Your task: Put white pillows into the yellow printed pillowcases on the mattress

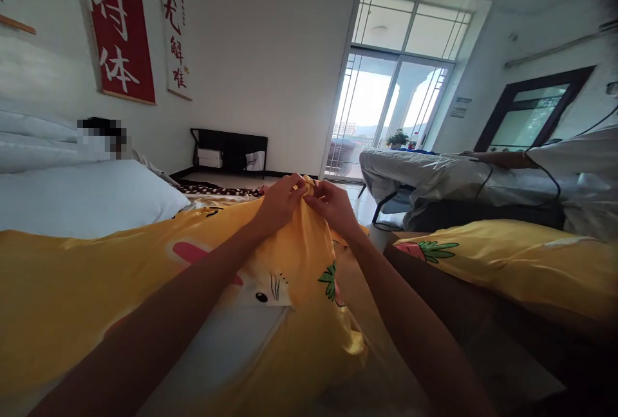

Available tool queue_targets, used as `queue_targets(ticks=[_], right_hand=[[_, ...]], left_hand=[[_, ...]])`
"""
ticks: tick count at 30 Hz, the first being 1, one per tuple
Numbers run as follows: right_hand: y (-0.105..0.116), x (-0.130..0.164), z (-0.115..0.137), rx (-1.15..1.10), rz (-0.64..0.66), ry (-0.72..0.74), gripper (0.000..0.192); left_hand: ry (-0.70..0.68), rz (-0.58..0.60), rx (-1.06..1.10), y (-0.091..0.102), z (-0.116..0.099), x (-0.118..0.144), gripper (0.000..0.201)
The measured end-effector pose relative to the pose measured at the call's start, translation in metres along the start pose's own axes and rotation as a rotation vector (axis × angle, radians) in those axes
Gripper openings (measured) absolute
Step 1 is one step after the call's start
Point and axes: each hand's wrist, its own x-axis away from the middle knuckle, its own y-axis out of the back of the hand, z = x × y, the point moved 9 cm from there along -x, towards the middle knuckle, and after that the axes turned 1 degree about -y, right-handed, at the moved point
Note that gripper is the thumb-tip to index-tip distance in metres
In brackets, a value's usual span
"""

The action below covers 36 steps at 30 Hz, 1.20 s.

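A yellow cover (72, 288) printed with a white rabbit and carrots lies spread before me. Both arms reach forward over it. My left hand (282, 201) pinches the raised far edge of the yellow cover. Touching it on the right, my right hand (333, 203) grips the same edge. The fabric bunches up into a peak between the two hands.
A white pillow (82, 195) lies at the left, with a person lying behind it. A yellow pillow (512, 256) rests at the right. Another person in white (463, 176) reclines at the right with a black cable across them. Glass balcony doors (381, 114) stand behind.
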Motion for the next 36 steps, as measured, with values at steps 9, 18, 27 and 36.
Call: queue_targets(ticks=[9, 18, 27, 36], right_hand=[[0.02, -0.002, 0.006, 0.559, -0.107, 0.153, 0.013], [0.019, -0.012, -0.051, 0.497, -0.12, -0.021, 0.016], [0.012, -0.009, -0.036, 0.686, -0.103, 0.052, 0.016], [-0.016, -0.005, -0.038, 0.83, -0.099, -0.092, 0.035]], left_hand=[[0.362, 0.224, -0.283, 0.02, 0.071, 0.012, 0.019], [0.283, 0.366, -0.41, 0.047, 0.074, 0.021, 0.022], [0.059, 0.271, -0.625, 0.041, 0.027, 0.038, 0.039], [-0.447, 0.502, -0.878, 0.032, -0.01, 0.139, 0.032]])
